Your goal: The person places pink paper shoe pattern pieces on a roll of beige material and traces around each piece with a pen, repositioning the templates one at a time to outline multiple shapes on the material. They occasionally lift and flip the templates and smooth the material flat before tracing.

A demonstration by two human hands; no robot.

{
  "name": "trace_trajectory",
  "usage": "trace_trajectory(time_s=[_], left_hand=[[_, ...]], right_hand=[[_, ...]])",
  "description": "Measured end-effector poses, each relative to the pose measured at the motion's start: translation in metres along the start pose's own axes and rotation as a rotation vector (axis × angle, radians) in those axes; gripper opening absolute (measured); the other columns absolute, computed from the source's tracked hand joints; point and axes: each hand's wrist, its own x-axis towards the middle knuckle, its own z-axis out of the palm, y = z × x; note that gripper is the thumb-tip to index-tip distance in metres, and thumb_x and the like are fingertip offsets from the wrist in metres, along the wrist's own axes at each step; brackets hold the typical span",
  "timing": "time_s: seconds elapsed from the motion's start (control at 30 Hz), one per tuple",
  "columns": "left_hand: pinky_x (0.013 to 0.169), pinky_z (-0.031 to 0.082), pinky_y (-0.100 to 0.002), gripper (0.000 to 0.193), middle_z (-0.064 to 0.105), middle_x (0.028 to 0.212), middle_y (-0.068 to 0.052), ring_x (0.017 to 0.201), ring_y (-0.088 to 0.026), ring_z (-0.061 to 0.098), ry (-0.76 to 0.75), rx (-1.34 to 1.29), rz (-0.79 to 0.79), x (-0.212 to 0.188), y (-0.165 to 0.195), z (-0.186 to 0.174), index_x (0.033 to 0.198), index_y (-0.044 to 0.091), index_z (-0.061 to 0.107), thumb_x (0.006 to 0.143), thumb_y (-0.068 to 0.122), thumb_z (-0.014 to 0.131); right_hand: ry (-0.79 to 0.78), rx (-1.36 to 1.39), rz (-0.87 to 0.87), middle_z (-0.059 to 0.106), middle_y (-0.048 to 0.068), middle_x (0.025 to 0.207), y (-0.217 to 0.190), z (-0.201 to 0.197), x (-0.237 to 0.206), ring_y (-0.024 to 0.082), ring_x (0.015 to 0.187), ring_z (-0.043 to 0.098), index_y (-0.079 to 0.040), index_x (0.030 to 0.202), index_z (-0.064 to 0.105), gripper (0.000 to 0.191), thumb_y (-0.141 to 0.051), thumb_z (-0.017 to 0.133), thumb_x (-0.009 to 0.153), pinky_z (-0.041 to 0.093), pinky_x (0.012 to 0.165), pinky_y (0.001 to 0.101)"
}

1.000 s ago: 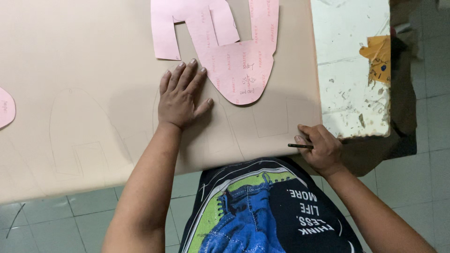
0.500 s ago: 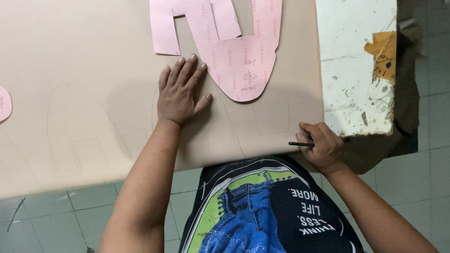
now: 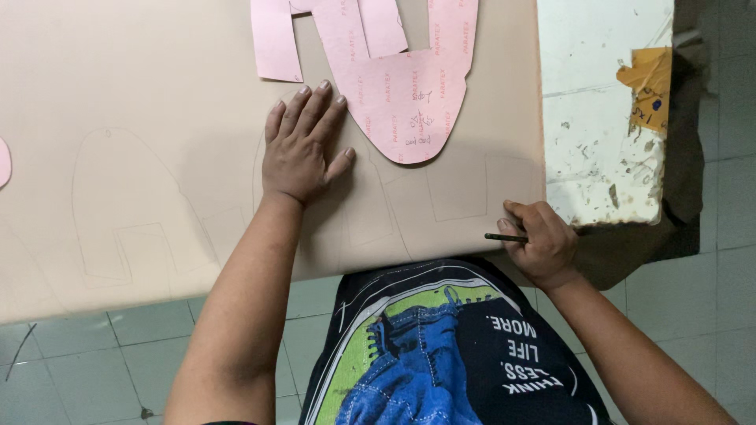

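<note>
fingers (image 3: 315, 106) of the left hand (image 3: 300, 149) lay spread and flat on one large beige sheet (image 3: 142, 102), palm down, holding nothing, the thumb angled out to the side. the fingertips pointed up the sheet and stopped just short of the pink pattern pieces. the right hand (image 3: 540, 245) sat at the sheet's near right corner, its fingers curled tight around one thin dark pencil (image 3: 504, 237), whose tip stuck out to the left along the sheet's edge.

two pink pattern pieces could be counted near the left hand: one big rounded piece (image 3: 409, 94) with a curved lower end and small handwritten marks on it, just beside the left thumb and apart from it, and one narrower strip (image 3: 274, 39) further left, hanging down from the top edge of the view. whether the pieces overlapped higher up could not be told fully, since the view cut them off. a sliver of a third pink shape (image 3: 3, 161) showed at the far left edge.

faint pencil outlines were drawn on the beige sheet: one rounded outline (image 3: 118, 205) left of the forearm, and more lines between the two hands.

the sheet covered most of one white, chipped tabletop (image 3: 602, 118), bare on the right, where one torn yellow-brown scrap (image 3: 650, 83) was stuck near the edge. pale green floor tiles (image 3: 79, 354) showed below.
</note>
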Motion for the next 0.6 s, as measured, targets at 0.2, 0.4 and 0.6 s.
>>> trace_trajectory(time_s=[0.2,0.4,0.6], left_hand=[[0.128,0.011,-0.045,0.077,0.037,0.167,-0.002,0.154,-0.023,0.029,0.007,-0.001,-0.003,-0.0001,-0.0009,0.0008,0.16,0.021,0.044,0.095,0.061,0.053],[0.128,0.011,-0.045,0.077,0.037,0.167,-0.003,0.154,-0.023,0.029,0.01,0.005,0.008,-0.0006,-0.0011,-0.001,0.16,0.02,0.044,0.095,0.061,0.055],[0.127,0.012,-0.046,0.077,0.038,0.167,-0.002,0.154,-0.022,0.03,0.018,0.009,0.001,0.0001,-0.0011,0.0,0.159,0.021,0.045,0.094,0.061,0.056]], right_hand=[[0.045,0.033,-0.016,0.064,0.007,0.086,-0.0036,-0.0029,0.0007,0.021,0.073,0.067,-0.007,0.111,0.069,0.023,-0.025,0.072,0.097,0.055,0.063,0.0342],[0.032,0.034,-0.013,0.066,0.008,0.088,-0.0059,-0.0057,0.0042,0.021,0.074,0.068,-0.007,0.111,0.069,0.024,-0.025,0.073,0.096,0.056,0.063,0.0332],[0.06,0.036,-0.024,0.067,0.007,0.089,-0.0056,-0.0057,0.0036,0.021,0.075,0.069,-0.008,0.11,0.069,0.023,-0.025,0.074,0.096,0.057,0.065,0.0339]])
